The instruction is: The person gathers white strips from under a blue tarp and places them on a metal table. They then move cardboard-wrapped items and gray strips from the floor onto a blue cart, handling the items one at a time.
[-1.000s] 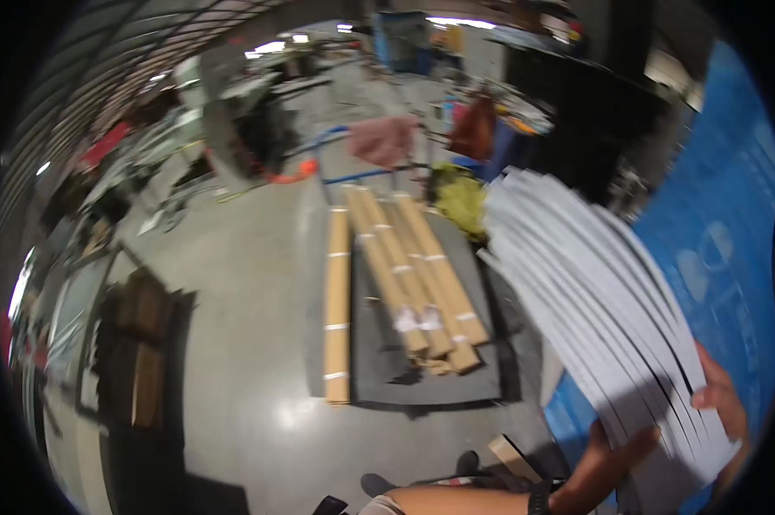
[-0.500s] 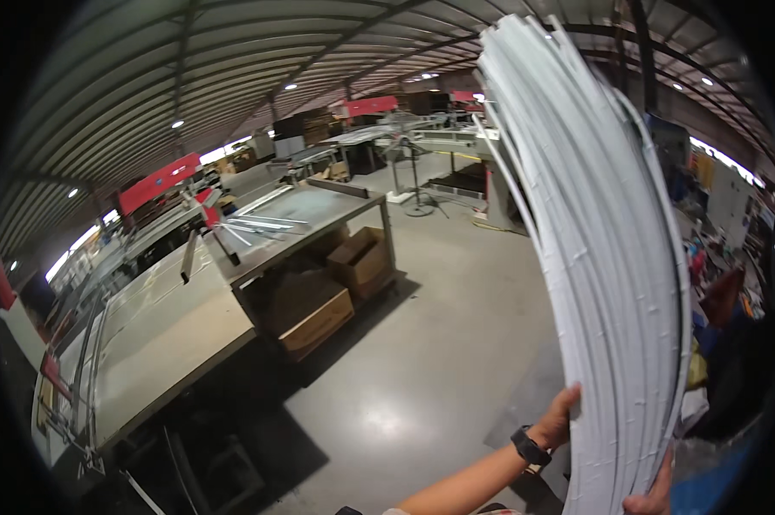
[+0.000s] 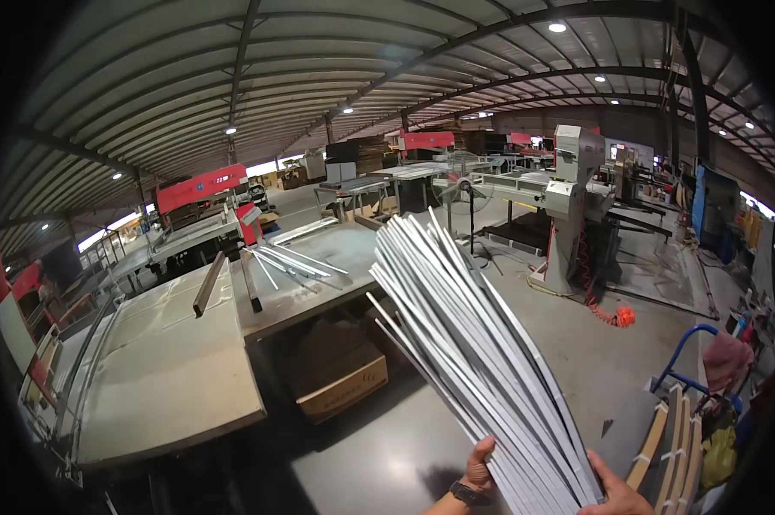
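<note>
Starts far left with wide beige-topped bench [image 3: 156,378], takes up much of lower left. Carries dark bar [image 3: 209,285] at its back right corner. Red machine beam [image 3: 200,187] behind. Next, grey bench [image 3: 345,239] alongside, with loose pale strips [image 3: 295,263] fanned across its top. Underneath, cardboard box [image 3: 345,386] in shadow.

Then left grip [image 3: 480,468], dark wristband [image 3: 469,493] below it: clamped on left edge of bundle of white strips [image 3: 482,343], near lower end; fingers mostly hidden behind. Bundle held up in the air, leans to upper left, top ends splayed; blocks view of grey bench's right end and some floor. Cannot tell if touching bench. Standing fan [image 3: 466,184] behind upper ends.

Right of that, pale machine column [image 3: 568,202], in background. Right grip [image 3: 615,485]: clamped on bundle's right edge, low down. Orange coiled hose [image 3: 611,316] trails on floor beyond. Lower right, near right grip: long cardboard packs [image 3: 649,446], blue tubular handle [image 3: 675,354], pink cloth [image 3: 727,356], yellow-green cloth [image 3: 719,455]. Crowds that side.
</note>
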A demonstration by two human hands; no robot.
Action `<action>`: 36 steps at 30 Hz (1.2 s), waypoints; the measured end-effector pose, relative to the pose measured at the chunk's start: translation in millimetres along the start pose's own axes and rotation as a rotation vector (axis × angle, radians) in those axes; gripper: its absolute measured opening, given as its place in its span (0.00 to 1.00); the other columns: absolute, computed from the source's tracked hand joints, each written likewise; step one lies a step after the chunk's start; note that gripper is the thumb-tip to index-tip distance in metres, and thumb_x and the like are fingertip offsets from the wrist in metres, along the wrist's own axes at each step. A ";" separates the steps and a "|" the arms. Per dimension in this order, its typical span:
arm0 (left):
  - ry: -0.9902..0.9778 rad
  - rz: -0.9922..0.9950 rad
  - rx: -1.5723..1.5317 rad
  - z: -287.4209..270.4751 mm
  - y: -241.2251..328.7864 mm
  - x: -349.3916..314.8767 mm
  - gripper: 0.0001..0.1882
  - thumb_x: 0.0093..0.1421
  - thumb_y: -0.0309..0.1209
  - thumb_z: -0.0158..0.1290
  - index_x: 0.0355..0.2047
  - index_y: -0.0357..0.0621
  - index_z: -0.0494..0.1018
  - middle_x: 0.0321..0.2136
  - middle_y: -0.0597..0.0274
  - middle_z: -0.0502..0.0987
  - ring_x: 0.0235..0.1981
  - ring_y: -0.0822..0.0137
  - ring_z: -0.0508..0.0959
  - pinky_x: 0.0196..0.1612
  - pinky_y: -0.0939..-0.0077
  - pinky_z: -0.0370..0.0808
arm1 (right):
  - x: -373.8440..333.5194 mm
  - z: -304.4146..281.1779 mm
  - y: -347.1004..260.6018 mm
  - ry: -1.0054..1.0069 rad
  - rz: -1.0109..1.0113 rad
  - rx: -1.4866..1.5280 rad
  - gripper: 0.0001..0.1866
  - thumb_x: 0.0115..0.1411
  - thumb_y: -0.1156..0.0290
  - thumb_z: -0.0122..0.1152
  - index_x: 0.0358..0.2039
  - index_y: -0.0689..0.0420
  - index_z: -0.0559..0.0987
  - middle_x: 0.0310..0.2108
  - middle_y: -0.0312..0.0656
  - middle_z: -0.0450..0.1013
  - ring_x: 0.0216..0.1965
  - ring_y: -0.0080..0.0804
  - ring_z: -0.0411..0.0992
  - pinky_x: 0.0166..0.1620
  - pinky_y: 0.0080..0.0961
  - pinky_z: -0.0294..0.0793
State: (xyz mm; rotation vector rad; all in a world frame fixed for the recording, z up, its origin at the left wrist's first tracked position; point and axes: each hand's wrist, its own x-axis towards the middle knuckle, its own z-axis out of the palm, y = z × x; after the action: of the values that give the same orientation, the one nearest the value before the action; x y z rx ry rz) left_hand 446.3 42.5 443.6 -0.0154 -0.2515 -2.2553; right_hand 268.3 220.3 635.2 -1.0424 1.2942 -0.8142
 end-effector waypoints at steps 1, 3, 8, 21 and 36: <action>0.020 0.027 0.008 18.6 28.3 10.8 0.29 0.54 0.42 0.53 0.50 0.34 0.64 0.42 0.52 0.75 0.42 0.58 0.77 0.49 0.61 0.74 | 32.5 -0.9 -6.3 -0.010 -0.071 0.017 0.58 0.36 0.65 0.70 0.65 0.58 0.45 0.57 0.48 0.58 0.54 0.35 0.61 0.50 0.25 0.65; -0.028 0.064 -0.003 8.7 76.3 41.8 0.30 0.54 0.42 0.53 0.51 0.33 0.63 0.43 0.51 0.74 0.42 0.58 0.77 0.48 0.62 0.75 | 90.5 0.3 -30.3 -0.059 -0.164 0.008 0.57 0.37 0.63 0.69 0.65 0.59 0.45 0.59 0.49 0.54 0.59 0.38 0.55 0.57 0.28 0.58; -0.048 0.169 0.160 20.6 207.1 133.8 0.29 0.54 0.42 0.53 0.51 0.33 0.64 0.43 0.52 0.74 0.44 0.60 0.76 0.49 0.64 0.74 | 264.9 -21.7 -56.5 -0.122 -0.329 0.000 0.57 0.37 0.62 0.69 0.64 0.59 0.46 0.59 0.51 0.56 0.59 0.41 0.57 0.59 0.33 0.57; 0.430 0.407 0.648 -132.8 639.7 409.4 0.26 0.55 0.42 0.53 0.46 0.32 0.67 0.39 0.50 0.75 0.41 0.55 0.76 0.46 0.60 0.74 | 790.6 58.3 -181.2 -0.610 -0.266 0.662 0.50 0.40 0.66 0.62 0.63 0.57 0.48 0.59 0.49 0.56 0.58 0.41 0.59 0.59 0.35 0.58; 0.751 0.537 0.601 -241.3 834.2 586.7 0.29 0.57 0.38 0.54 0.53 0.36 0.58 0.48 0.47 0.67 0.48 0.53 0.72 0.50 0.58 0.72 | 1195.5 21.5 -174.1 -0.592 0.147 0.536 0.30 0.50 0.58 0.59 0.52 0.60 0.68 0.44 0.43 0.71 0.41 0.32 0.71 0.47 0.29 0.71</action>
State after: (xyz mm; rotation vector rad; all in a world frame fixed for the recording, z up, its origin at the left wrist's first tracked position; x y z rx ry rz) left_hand 722.8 -967.8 410.1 0.9422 -0.4371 -1.4517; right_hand 457.4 -943.6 371.7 -0.6685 0.5901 -0.6223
